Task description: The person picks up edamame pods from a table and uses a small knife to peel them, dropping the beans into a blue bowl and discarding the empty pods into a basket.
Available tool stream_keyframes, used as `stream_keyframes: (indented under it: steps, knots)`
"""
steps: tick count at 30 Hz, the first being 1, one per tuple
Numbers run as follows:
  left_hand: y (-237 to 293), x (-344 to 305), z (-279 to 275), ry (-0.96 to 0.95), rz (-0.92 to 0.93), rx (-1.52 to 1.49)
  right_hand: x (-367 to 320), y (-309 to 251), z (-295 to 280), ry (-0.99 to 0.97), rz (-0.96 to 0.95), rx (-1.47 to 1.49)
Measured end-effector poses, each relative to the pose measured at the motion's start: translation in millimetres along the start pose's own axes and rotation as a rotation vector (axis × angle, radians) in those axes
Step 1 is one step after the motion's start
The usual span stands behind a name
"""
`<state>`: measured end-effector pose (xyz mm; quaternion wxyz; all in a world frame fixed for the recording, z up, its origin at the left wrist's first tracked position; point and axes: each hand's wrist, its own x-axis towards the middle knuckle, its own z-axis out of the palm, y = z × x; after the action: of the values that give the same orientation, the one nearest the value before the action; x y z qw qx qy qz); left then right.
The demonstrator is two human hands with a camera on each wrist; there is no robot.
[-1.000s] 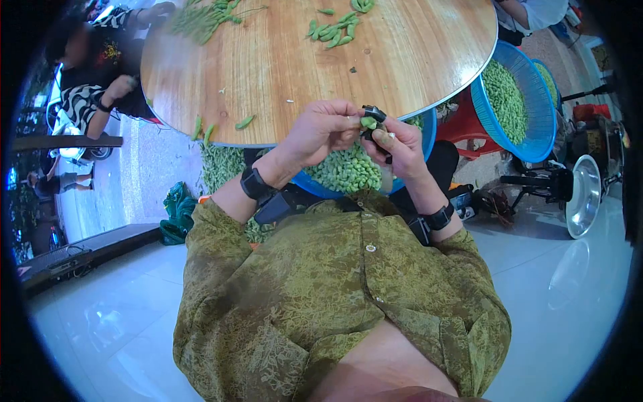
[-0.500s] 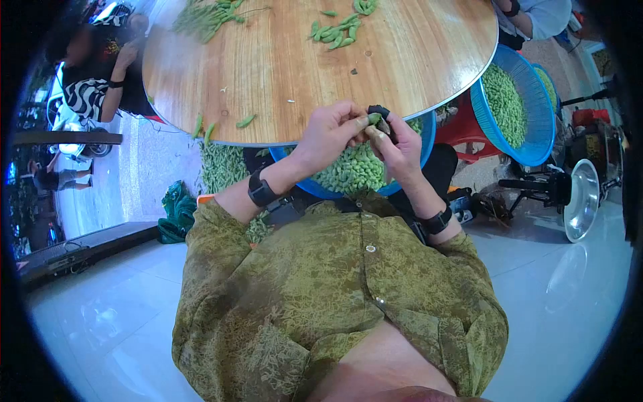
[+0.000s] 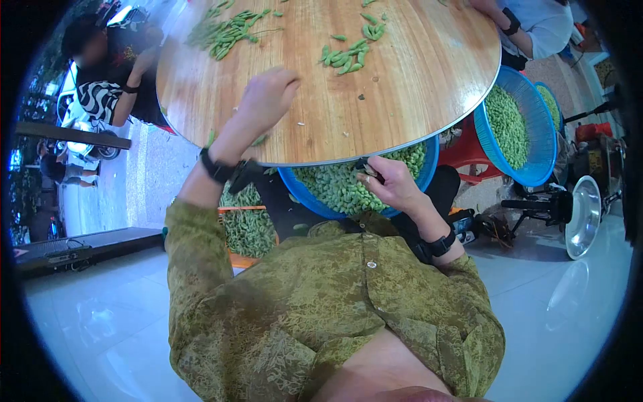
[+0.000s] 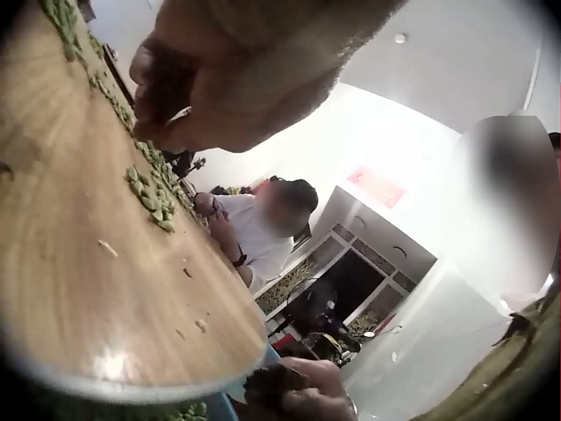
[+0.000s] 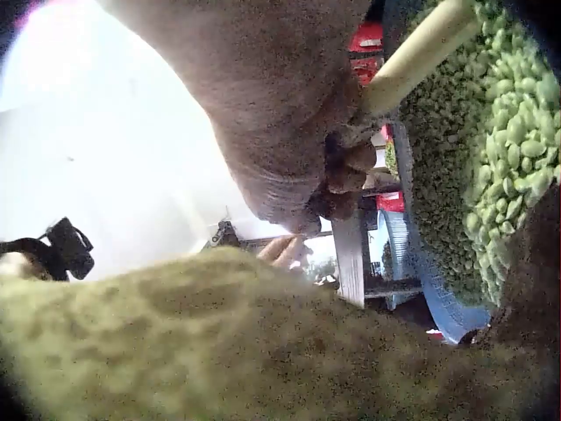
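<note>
My left hand (image 3: 268, 100) hangs over the wooden table (image 3: 321, 114), fingers loosely bent and nothing visible in them. Green pods (image 3: 231, 33) lie beyond it, and another group of pods (image 3: 347, 57) lies to its right. In the left wrist view the same hand (image 4: 237, 79) is above the tabletop (image 4: 70, 237). My right hand (image 3: 395, 184), fingers curled, grips a small dark object (image 3: 376, 171) by the table edge, over a blue basin of green beans (image 3: 341, 191). A pale stick-like piece (image 5: 421, 57) protrudes beside the right hand (image 5: 272, 114) in the right wrist view.
Another blue basin (image 3: 536, 151) of beans stands right, by a red stool (image 3: 462, 157). An orange-edged crate (image 3: 241, 260) of pods is near my left side. People sit at the table's left (image 3: 110, 80) and right (image 3: 536, 27). A metal bowl (image 3: 583, 218) stands far right.
My left hand has left the right hand and moved up and left over the table. The right hand has lowered slightly. The green pod between the hands no longer shows.
</note>
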<state>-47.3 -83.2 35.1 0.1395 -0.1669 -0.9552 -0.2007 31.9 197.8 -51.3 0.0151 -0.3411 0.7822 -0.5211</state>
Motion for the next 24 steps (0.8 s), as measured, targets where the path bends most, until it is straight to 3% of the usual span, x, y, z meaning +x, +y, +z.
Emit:
stream_keyframes:
  steps: [4, 6, 9, 11, 13, 15, 16, 18, 19, 21, 24]
  knots:
    - [-13, 75, 50, 0.025, -0.167, 0.126, -4, -6, -7, -0.052, 0.094, 0.011]
    - [-18, 98, 64, -0.14, -0.356, 0.216, -7, -8, -10, -0.032, 0.093, 0.028]
    - [-32, 112, 76, -0.252, -0.405, 0.126, -11, -8, -15, 0.001, 0.16, 0.013]
    - [-35, 107, 88, -0.186, -0.357, 0.131, -11, -11, -17, 0.05, 0.302, 0.35]
    - [-25, 101, 84, -0.118, -0.303, 0.137, -9, -7, -17, 0.084, 0.334, 0.469]
    - [-9, 84, 77, 0.102, -0.231, -0.111, -4, -9, -21, 0.129, 0.389, 0.672]
    - [2, 75, 71, 0.095, -0.225, -0.112, 1, -10, -24, 0.139, 0.392, 0.674]
    - [26, 53, 58, -0.054, -0.289, -0.774, 11, -11, -25, 0.223, 0.399, 0.849]
    - [41, 42, 50, -0.064, -0.29, -0.778, 16, -12, -24, 0.254, 0.387, 0.925]
    - [68, 19, 43, -0.255, -0.485, -1.05, 24, -17, -23, 0.267, 0.403, 0.994]
    - [83, -3, 48, -0.319, -0.473, -1.245, 25, -14, -16, 0.265, 0.448, 1.085]
